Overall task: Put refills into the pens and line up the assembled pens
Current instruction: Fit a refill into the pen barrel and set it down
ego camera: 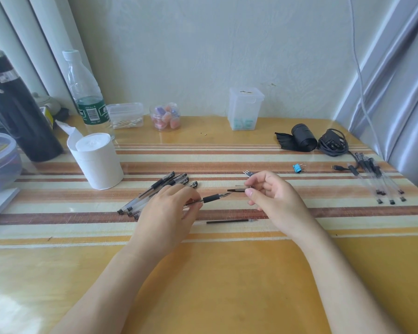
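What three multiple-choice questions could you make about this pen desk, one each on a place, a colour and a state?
1. Where does the loose refill lie?
A. On the table, nearer the camera than the hands
B. Inside the clear jar
C. Under the tissue roll

2. What colour is the binder clip?
A. Red
B. Blue
C. Yellow

3. What is the state of the pen in the left hand?
A. Capped
B. Uncapped, tip bare
C. Snapped in two

Answers: 1 A, it rests on a pale stripe just in front of both hands. 2 B, it is bright blue. 3 B, the cap is held apart in the right hand.
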